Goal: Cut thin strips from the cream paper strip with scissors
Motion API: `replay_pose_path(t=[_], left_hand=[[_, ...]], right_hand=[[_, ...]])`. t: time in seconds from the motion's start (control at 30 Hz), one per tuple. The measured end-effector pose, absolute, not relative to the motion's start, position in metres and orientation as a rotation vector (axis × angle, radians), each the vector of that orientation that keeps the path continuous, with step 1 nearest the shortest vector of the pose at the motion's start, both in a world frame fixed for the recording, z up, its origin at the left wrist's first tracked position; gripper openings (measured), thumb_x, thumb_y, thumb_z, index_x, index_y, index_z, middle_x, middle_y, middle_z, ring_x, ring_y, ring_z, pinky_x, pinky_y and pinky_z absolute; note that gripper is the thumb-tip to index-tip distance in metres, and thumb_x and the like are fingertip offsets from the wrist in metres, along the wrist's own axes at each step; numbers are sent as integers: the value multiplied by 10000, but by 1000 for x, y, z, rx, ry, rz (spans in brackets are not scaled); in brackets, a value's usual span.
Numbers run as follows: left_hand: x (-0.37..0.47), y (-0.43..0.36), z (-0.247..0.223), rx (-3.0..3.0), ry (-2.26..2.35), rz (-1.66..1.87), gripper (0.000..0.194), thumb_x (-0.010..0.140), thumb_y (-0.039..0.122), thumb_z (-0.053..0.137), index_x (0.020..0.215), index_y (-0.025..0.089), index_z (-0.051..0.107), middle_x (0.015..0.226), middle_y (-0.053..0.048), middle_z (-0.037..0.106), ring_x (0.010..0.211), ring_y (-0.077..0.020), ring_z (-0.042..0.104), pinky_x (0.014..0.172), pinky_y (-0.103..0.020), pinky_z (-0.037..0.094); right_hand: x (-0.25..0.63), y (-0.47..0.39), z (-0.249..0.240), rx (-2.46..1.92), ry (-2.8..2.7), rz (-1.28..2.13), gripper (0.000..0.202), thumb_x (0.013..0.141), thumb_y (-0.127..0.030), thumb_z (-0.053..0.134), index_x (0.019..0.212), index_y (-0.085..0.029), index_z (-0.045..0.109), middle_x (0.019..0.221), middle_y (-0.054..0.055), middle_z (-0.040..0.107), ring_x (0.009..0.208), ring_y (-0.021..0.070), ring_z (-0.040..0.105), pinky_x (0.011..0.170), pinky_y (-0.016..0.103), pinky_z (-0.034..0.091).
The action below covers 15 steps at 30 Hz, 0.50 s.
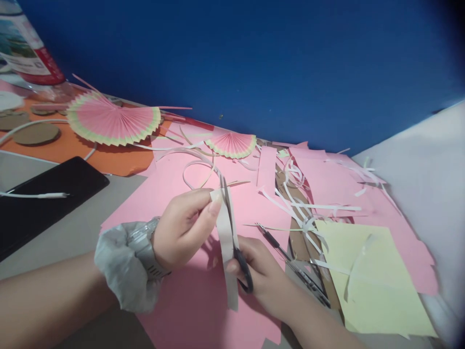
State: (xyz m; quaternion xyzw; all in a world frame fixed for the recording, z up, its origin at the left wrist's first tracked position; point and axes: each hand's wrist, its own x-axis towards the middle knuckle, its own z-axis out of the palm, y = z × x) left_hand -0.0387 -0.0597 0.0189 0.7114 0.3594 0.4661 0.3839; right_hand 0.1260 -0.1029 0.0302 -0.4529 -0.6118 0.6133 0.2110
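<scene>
My left hand (189, 223) pinches the top end of a pale paper strip (228, 257) between thumb and fingers. In my right hand (257, 271) is a pair of scissors (246, 278) with black handles, the blades pointing away from me. The blades lie lengthwise along the strip, close to its right edge, and their tips reach just past the left thumb. A thin curled paper offcut (199, 165) loops out beyond the tips. Beneath both hands lies a large pink paper sheet (174, 305).
Two pleated pink paper fans (116, 121) (232, 145) stand at the back near a blue panel (254, 58). A phone (54, 198), bottle (29, 48) and cardboard discs (36, 133) are left. Right are a pen (272, 240), white scraps (305, 223) and yellow paper (378, 295).
</scene>
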Motion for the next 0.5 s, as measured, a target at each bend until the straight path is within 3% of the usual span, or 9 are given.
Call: replay_pose_path(t=[0.5], left_hand=[[-39, -58, 21, 1830, 952, 1121, 337, 905, 229, 335, 571, 183, 329, 525, 36, 329, 475, -86, 329, 458, -229, 309]], right_hand=[[125, -101, 35, -1217, -1671, 1784, 460, 815, -612, 431, 643, -196, 341, 589, -54, 317, 521, 103, 258, 491, 217, 264]])
